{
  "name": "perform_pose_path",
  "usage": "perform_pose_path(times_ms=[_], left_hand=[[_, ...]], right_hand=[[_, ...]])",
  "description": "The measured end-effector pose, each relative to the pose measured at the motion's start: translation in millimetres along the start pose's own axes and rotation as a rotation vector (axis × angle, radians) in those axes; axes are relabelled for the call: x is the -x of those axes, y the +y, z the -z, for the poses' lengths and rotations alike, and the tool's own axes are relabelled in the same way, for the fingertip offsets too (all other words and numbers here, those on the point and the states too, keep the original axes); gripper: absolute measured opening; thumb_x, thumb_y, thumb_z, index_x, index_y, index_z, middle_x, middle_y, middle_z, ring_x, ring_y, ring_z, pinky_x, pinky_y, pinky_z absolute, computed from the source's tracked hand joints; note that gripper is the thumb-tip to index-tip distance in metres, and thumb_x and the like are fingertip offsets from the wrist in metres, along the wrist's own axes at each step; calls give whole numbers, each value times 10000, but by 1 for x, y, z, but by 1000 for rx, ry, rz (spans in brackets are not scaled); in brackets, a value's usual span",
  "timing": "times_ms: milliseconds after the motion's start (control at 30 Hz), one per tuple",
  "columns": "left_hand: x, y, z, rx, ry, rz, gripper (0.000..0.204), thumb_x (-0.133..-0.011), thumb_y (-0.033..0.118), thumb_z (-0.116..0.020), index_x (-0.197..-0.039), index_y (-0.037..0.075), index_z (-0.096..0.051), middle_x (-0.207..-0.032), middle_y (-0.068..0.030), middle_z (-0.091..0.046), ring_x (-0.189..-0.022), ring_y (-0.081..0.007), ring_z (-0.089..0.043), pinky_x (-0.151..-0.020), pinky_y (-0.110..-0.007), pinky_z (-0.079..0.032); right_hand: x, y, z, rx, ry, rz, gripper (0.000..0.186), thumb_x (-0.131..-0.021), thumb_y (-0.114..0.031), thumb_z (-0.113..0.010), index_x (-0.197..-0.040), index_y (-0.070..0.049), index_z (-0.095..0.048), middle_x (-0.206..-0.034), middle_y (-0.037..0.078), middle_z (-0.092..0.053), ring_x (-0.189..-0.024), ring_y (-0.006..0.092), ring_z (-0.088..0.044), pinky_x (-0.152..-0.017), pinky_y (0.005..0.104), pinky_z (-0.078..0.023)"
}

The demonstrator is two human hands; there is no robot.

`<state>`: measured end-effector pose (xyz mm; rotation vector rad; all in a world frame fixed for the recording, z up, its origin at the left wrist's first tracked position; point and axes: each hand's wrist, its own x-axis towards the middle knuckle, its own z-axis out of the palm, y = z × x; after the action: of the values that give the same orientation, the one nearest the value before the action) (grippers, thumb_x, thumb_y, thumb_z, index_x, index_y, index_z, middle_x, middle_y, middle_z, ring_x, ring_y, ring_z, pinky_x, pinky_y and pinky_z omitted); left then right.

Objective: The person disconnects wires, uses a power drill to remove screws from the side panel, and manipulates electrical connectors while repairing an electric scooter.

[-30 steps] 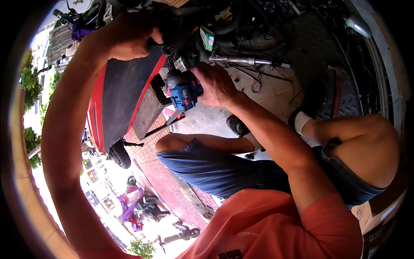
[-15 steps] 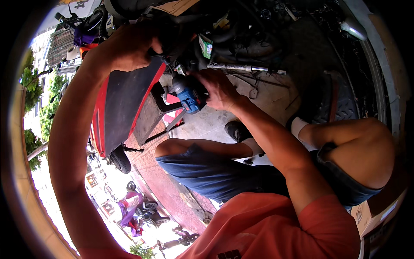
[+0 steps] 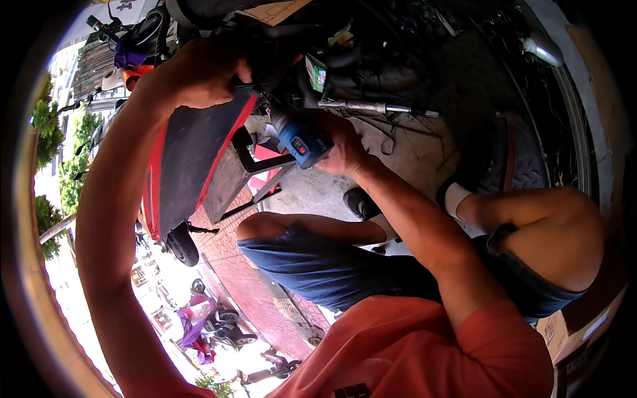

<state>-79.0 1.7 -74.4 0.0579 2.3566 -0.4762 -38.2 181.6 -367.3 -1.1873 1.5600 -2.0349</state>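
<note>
My right hand [image 3: 344,142] is closed round the grip of a blue and black cordless impact driver [image 3: 304,142]. Its nose points up and left, reaching toward dark parts just above the end of a red-edged black scooter deck [image 3: 199,149]. Over that same end, my left hand [image 3: 211,74] curls its fingers into shadow around something dark that I cannot make out. Whether the driver's tip touches a fastener is hidden in the dark.
A metal stand [image 3: 255,162] sits beneath the deck. Beyond my right hand lie a metal rod [image 3: 385,106], cables and a small green-white box [image 3: 316,71]. My bent legs [image 3: 312,255] are close below. Parked scooters [image 3: 225,325] stand outside at lower left.
The impact driver has shifted slightly right and tilted, so its base end faces me more. My right hand turned with it; my left hand stays nearly in place.
</note>
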Motion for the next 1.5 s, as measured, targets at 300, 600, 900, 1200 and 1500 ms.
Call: perform_pose_path(times_ms=[300,600,900,1200,1500], left_hand=[[0,6,0,45,-31,106,390,-728,43,-727,-1100,99,-831,-1217,-128,-749,-1226,-347,-675,-1112,-453,-516],[-3,8,6,17,-82,85,374,-747,90,-731,-1107,119,-827,-1208,-120,-729,-1245,-346,-650,-1121,-446,-507],[-5,8,9,15,-123,129,347,-756,101,-732,-1090,123,-823,-1214,-109,-716,-1257,-339,-636,-1126,-443,-505],[-2,-6,-9,-86,39,-37,315,-756,107,-731,-1059,140,-809,-1133,-120,-767,-1153,-329,-729,-978,-445,-594],[-6,-5,-3,-89,-3,-72,261,-748,119,-727,-995,111,-810,-1099,-149,-756,-1119,-357,-718,-976,-463,-583]], right_hand=[[2,-8,-24,-68,86,-83,900,-844,-5,-891,-1641,-101,-485,-1140,83,-734,-994,188,-703,-908,308,-574],[2,8,-27,-130,167,-49,627,-821,-24,-883,-1406,-63,-662,-1062,86,-730,-929,205,-699,-869,332,-573],[6,4,-36,-209,159,-172,397,-808,-76,-890,-1173,-81,-734,-1023,107,-772,-926,247,-742,-838,359,-590],[5,-1,-35,-315,126,-214,336,-838,-73,-879,-1143,-79,-738,-1028,90,-781,-909,212,-737,-824,349,-589],[-1,-6,-29,-248,165,-178,311,-795,-100,-898,-1073,-83,-760,-940,115,-786,-835,241,-753,-759,362,-587]])
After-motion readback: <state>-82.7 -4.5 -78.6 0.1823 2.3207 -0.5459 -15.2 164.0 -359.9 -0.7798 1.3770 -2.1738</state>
